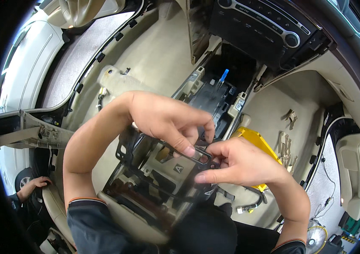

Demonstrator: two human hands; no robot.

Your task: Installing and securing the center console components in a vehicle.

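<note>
My left hand [167,120] is over a dark bracket frame [122,150], its thumb and curled fingers gripping a slotted black rail. My right hand [241,161] grips the same rail at its right end, close beside my left fingertips, its thumb reaching left over the frame; some fingers are hidden. The frame sits at the rear of a stripped centre console [203,95]. A blue-tipped item [224,75] stands farther forward in that console. A yellow plastic piece [256,142] lies just beyond my right hand, partly covered by it.
The dashboard panel [256,23] is at the top. Beige clips [285,144] and a wiring connector [244,209] lie on the right floor. Open door frames flank both sides. Another person's hand [38,183] is at lower left; a fan [317,239] stands outside at lower right.
</note>
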